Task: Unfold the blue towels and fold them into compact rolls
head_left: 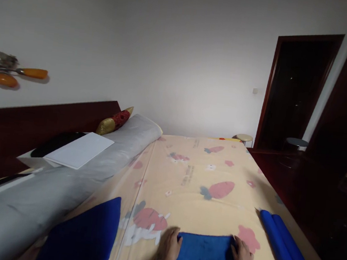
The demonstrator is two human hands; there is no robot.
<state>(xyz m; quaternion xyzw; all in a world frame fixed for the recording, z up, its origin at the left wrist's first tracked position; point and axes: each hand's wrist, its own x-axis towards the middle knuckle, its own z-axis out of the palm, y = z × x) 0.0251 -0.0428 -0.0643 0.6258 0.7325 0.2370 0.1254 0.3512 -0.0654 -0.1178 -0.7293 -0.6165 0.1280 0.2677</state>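
A blue piece of cloth (205, 254) lies on the bed in front of me, with its far edge straight and its near part cut off by the frame. My left hand (173, 247) is closed at its far left corner, fingertips on the edge. At the far right corner, my right hand (243, 255) grips the cloth between thumb and fingers. To the right lie two blue rolls (285, 247) side by side. Left of my hands is another dark blue piece (86, 233) with a pointed upper corner.
The bed sheet (181, 197) is cream with carrot and rabbit prints. Along the headboard (50, 112) runs a long grey bolster (92, 183), with a white box lid (80, 150) on it and a red-gold cushion (114, 121) behind. Stools (244, 137) stand beyond the bed near a dark doorway (300, 90).
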